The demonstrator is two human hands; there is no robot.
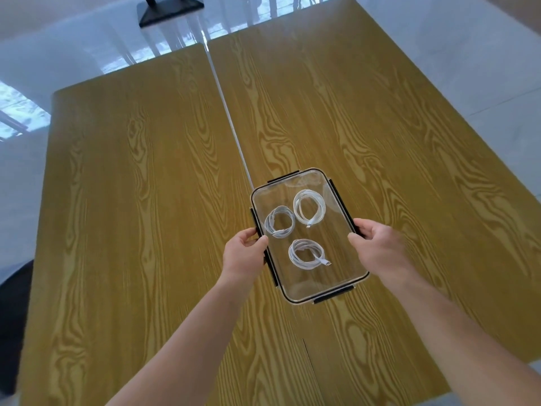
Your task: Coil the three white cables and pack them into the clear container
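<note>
The clear container point(336, 281) with black latches lies on the wooden table, a clear lid on top of it. Three coiled white cables lie inside: one at the left point(279, 221), one at the far right point(309, 208), one nearer me point(307, 254). My left hand point(244, 253) grips the container's left edge, thumb on the lid and fingers curled at the black latch. My right hand point(377, 244) grips the right edge in the same way.
Two wood-grain tabletops point(146, 200) stand side by side with a narrow gap point(231, 124) between them. A black stand base point(169, 8) sits on the glossy white floor beyond. A dark object point(14, 317) lies off the table's left edge.
</note>
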